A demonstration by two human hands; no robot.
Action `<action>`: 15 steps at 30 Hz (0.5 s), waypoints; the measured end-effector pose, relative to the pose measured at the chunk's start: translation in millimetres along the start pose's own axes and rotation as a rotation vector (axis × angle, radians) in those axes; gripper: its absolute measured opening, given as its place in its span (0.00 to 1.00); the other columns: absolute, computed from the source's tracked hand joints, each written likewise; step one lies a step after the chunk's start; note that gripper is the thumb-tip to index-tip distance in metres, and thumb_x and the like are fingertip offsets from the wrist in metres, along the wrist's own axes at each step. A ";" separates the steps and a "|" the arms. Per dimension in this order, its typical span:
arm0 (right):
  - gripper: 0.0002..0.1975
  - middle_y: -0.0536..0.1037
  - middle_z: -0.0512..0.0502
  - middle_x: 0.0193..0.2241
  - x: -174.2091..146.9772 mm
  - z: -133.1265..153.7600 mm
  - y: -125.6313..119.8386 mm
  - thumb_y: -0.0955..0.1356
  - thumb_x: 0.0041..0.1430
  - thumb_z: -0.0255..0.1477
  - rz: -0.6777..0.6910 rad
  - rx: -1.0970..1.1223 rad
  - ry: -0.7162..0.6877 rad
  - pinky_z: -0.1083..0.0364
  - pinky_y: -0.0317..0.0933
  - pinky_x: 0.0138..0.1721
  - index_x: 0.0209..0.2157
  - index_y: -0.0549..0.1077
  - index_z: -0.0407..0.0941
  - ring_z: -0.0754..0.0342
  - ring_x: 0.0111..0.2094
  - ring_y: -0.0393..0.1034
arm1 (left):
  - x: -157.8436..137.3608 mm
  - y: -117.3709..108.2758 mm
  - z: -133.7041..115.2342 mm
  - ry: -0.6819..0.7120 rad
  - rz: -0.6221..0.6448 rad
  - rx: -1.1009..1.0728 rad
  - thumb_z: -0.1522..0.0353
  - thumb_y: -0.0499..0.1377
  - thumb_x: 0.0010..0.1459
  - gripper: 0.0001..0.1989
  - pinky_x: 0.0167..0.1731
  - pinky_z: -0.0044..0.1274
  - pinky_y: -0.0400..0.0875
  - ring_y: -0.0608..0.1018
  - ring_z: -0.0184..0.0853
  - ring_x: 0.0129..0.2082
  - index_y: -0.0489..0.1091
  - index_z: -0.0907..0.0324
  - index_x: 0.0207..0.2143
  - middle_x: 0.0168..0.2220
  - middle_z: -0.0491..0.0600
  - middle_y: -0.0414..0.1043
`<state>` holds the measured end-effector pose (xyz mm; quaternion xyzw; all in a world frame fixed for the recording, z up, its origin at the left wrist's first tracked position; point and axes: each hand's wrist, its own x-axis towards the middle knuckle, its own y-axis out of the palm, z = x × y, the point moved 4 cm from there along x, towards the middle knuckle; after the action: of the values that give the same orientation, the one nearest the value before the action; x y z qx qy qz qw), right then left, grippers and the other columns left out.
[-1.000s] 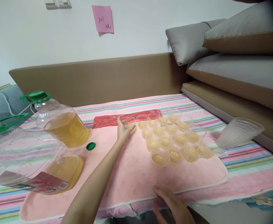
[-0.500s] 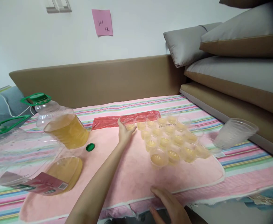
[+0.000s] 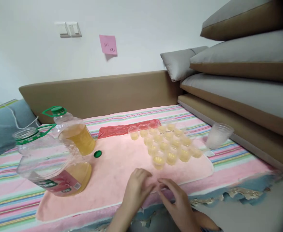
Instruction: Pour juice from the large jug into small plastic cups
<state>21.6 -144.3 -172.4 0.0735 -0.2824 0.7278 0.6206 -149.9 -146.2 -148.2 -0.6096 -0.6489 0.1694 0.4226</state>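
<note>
My left hand (image 3: 139, 184) hovers over the front part of the pink cloth (image 3: 102, 190). Its fingers curve with a gap to the thumb, and nothing shows between them. Close beside it, my right hand (image 3: 176, 197) is open too, thumb and fingers apart, and the fingertips of the two hands almost meet. Just beyond them stand several clear plastic cups with pale yellow liquid, the nearest being a front cup (image 3: 158, 160). One cup (image 3: 133, 133) sits at the back left end of the group.
On the left stand a large uncapped bottle (image 3: 59, 175) partly filled with yellow liquid and a fuller capped bottle (image 3: 80, 137). A green cap (image 3: 97, 154) lies near them. Behind are a red plastic bag (image 3: 119, 129) and, at right, a tilted cup stack (image 3: 218, 135) beside cushions (image 3: 240, 87).
My left hand has let go of the back left cup and drawn back toward me, beside my right hand. The view has shifted, so the bottles and cups appear moved.
</note>
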 end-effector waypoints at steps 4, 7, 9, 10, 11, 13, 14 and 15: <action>0.19 0.75 0.38 0.48 14.8 -22.4 -62.7 0.70 0.60 0.41 -0.191 0.179 0.209 0.52 0.71 0.45 0.47 0.75 0.42 0.45 0.47 0.73 | -19.2 19.4 -13.3 0.139 0.154 0.124 0.68 0.64 0.56 0.08 0.39 0.32 0.69 0.75 0.41 0.41 0.72 0.56 0.39 0.40 0.50 0.76; 0.31 0.73 0.37 0.50 37.8 -58.7 -141.7 0.73 0.50 0.47 -0.618 0.154 0.296 0.45 0.66 0.52 0.49 0.72 0.42 0.41 0.51 0.69 | -18.1 23.3 -7.5 0.155 0.195 0.193 0.72 0.59 0.59 0.04 0.39 0.32 0.68 0.75 0.41 0.40 0.72 0.57 0.38 0.39 0.50 0.76; 0.37 0.69 0.35 0.55 62.4 -86.4 -184.6 0.74 0.45 0.48 -0.724 0.114 0.314 0.44 0.61 0.57 0.52 0.68 0.41 0.40 0.56 0.64 | -14.4 23.0 -4.3 0.162 0.215 0.223 0.73 0.56 0.60 0.05 0.38 0.32 0.67 0.75 0.41 0.39 0.72 0.57 0.35 0.37 0.50 0.76; 0.39 0.67 0.34 0.56 75.9 -100.8 -200.8 0.76 0.42 0.47 -0.742 0.094 0.336 0.43 0.59 0.58 0.52 0.67 0.41 0.39 0.57 0.62 | -12.5 22.8 -3.7 0.169 0.225 0.231 0.73 0.56 0.61 0.06 0.38 0.32 0.67 0.75 0.40 0.39 0.72 0.57 0.34 0.36 0.50 0.76; 0.41 0.66 0.32 0.57 89.3 -115.0 -213.1 0.78 0.40 0.45 -0.743 0.077 0.368 0.41 0.58 0.59 0.52 0.67 0.40 0.37 0.58 0.61 | -11.0 22.8 -3.9 0.177 0.231 0.236 0.72 0.56 0.61 0.06 0.38 0.32 0.67 0.76 0.40 0.39 0.72 0.57 0.34 0.36 0.50 0.76; 0.35 0.68 0.32 0.54 113.0 -139.4 -225.4 0.78 0.47 0.42 -0.710 0.051 0.411 0.38 0.59 0.57 0.51 0.68 0.39 0.38 0.55 0.64 | -8.8 23.5 -6.1 0.190 0.230 0.235 0.71 0.56 0.62 0.05 0.38 0.32 0.67 0.76 0.40 0.39 0.72 0.57 0.36 0.37 0.50 0.76; 0.28 0.69 0.35 0.52 122.6 -148.7 -226.5 0.76 0.54 0.41 -0.688 0.041 0.412 0.39 0.61 0.55 0.50 0.69 0.39 0.40 0.53 0.65 | -8.2 24.2 -7.8 0.195 0.224 0.230 0.70 0.56 0.62 0.05 0.38 0.32 0.67 0.75 0.40 0.39 0.72 0.57 0.37 0.37 0.50 0.76; 0.23 0.70 0.38 0.50 130.2 -155.9 -225.1 0.73 0.60 0.39 -0.668 0.028 0.401 0.41 0.63 0.53 0.50 0.70 0.39 0.43 0.51 0.67 | -7.9 25.1 -9.6 0.202 0.218 0.226 0.69 0.56 0.62 0.05 0.38 0.31 0.66 0.75 0.40 0.39 0.72 0.57 0.37 0.38 0.50 0.76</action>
<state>243.7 62.0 -170.3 0.0263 -0.1061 0.4896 0.8651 -127.2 -151.4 -163.8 -0.6388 -0.5101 0.2239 0.5306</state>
